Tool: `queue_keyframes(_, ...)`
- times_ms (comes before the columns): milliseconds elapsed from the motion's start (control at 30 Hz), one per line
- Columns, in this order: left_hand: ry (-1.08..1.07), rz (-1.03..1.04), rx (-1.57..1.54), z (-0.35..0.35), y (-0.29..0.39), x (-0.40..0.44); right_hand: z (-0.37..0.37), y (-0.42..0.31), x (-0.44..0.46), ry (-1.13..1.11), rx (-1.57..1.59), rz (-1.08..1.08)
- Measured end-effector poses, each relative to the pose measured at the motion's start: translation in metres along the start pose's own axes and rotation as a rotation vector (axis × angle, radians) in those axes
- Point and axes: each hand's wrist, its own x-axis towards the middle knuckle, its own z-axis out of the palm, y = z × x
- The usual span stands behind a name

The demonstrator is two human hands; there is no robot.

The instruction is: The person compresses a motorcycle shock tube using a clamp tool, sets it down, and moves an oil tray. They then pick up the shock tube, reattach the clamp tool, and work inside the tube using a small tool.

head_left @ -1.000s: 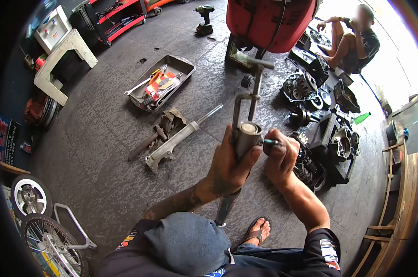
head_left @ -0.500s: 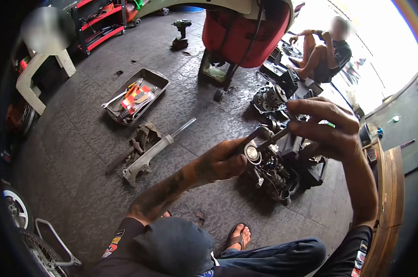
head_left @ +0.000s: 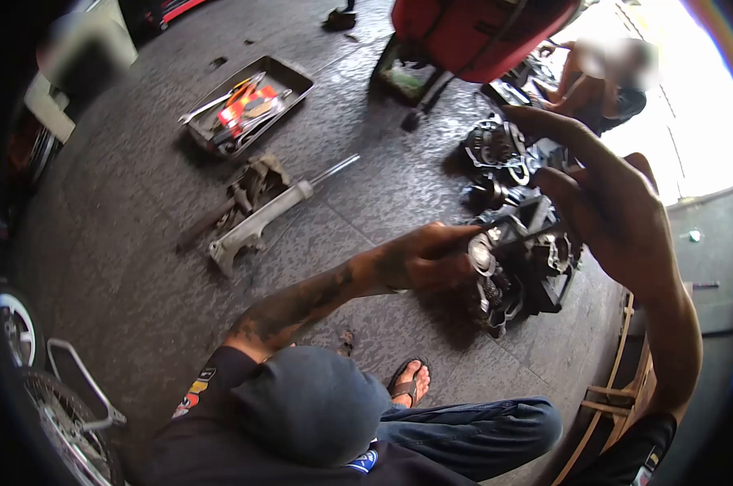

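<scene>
1. Gripping a metal tube (head_left: 491,263) in the closed left hand (head_left: 437,263), above the floor (head_left: 140,267).
2. Raising the right hand (head_left: 613,202) alongside, forefinger and thumb spread; cannot tell whether hidden fingers touch anything.
3. Showing a round end piece (head_left: 480,253) seated in the tube, with a fork leg (head_left: 261,220) lying separate; how much is done or left, unclear.
</scene>
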Motion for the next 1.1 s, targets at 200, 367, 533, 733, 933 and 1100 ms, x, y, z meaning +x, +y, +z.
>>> queue_keyframes(200, -0.006, 0.114, 0.199, -0.004, -0.018, -0.002, -0.001, -0.005, -0.014, 0.038, -0.095, -0.093)
queue_keyframes(367, -0.017, 0.146, 0.182, 0.002, -0.016, -0.001, -0.017, 0.014, -0.017, -0.256, -0.194, -0.296)
queue_keyframes(533, 0.009, 0.009, 0.164, -0.002, -0.002, -0.005, -0.003, 0.029, -0.051, -0.067, -0.01, 0.11)
queue_keyframes(733, -0.032, 0.095, 0.181, -0.002, -0.015, -0.004, -0.005, 0.016, -0.02, -0.045, -0.176, -0.323)
queue_keyframes(933, -0.06, 0.142, 0.241, 0.003, -0.012, 0.003, -0.012, 0.002, -0.026, -0.032, -0.142, -0.024)
queue_keyframes(1100, -0.041, 0.099, 0.159, 0.004, -0.004, 0.004, -0.001, 0.025, -0.023, 0.103, -0.101, -0.474)
